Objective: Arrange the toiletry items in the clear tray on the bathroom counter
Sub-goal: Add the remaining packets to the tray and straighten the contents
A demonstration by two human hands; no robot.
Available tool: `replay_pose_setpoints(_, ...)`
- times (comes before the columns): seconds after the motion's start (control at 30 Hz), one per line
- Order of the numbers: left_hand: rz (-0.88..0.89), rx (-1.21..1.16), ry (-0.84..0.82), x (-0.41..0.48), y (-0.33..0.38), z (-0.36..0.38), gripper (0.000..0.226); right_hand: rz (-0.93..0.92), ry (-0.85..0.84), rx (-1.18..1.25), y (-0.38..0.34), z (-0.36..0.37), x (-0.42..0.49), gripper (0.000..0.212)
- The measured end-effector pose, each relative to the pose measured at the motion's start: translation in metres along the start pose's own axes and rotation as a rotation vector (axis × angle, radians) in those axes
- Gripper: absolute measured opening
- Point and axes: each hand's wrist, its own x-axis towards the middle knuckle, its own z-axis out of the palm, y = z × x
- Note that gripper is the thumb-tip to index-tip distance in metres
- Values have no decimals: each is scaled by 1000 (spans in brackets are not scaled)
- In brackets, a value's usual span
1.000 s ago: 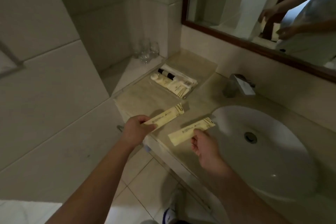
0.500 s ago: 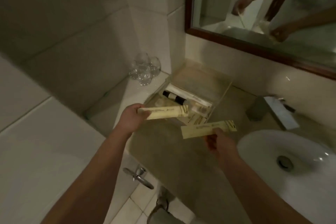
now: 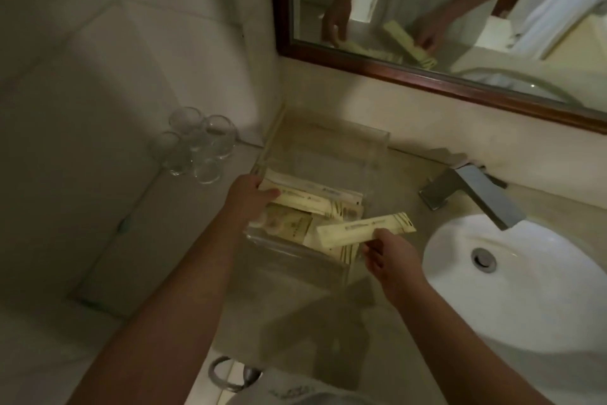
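A clear tray stands on the beige counter, left of the sink. Inside it lie several cream toiletry packets and a white one along the far side. My left hand reaches into the tray's left side and grips one end of a long cream packet lying across the others. My right hand pinches a second long cream packet and holds it over the tray's near right corner.
Several clear glasses stand on the white ledge left of the tray. A chrome faucet and white basin lie to the right. A dark-framed mirror hangs above. A metal towel ring hangs below the counter edge.
Both hands moved forward over the tray. My left hand lowered its packet onto the items in the tray; my right hand brought its packet to the tray's near right corner.
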Motion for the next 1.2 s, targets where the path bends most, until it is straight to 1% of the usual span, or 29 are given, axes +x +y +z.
replay_pose_setpoints(0.07, 8, 11, 20, 7, 0, 5, 28, 5, -5, -23, 3, 6, 1, 12)
replay_pose_setpoints(0.2, 51, -8, 86, 14, 3, 15, 19, 2, -27, -59, 11, 14, 5, 15)
replay_pose_setpoints(0.3, 15, -36, 154, 21, 5, 24, 24, 22, -30, -57, 16, 22, 6, 11)
replay_pose_setpoints(0.37, -14, -28, 177, 24, 6, 30, 23, 61, -44, -33, 19, 31, 5, 12)
replay_pose_setpoints(0.47, -7, -29, 170, 26, 7, 35, 22, 160, -43, 25, 25, 47, 3, 16)
replay_pose_setpoints(0.53, -4, 2, 165, 27, 7, 36, 26, 194, -4, -6, 27, 57, 3, 17)
replay_pose_setpoints(0.63, 0, 65, 161, 30, 10, 34, 25, 206, 23, -32, 29, 72, 6, 9)
replay_pose_setpoints(0.73, 1, 81, 157, 35, 13, 31, 24, 216, -2, -16, 27, 85, 9, 16)
replay_pose_setpoints(0.87, -61, 35, 124, 44, 10, 22, 29, 226, 18, 10, 22, 94, 16, 23)
replay_pose_setpoints(1.03, -95, 20, 145, 52, 12, 17, 19, 242, 33, 67, 22, 99, 27, 16)
replay_pose_setpoints(1.13, -90, 39, 175, 51, 10, 20, 10, 290, 30, 137, 24, 104, 35, 21)
replay_pose_setpoints(1.2, -85, 55, 194, 51, 9, 22, 10, 313, 23, 161, 25, 108, 41, 24)
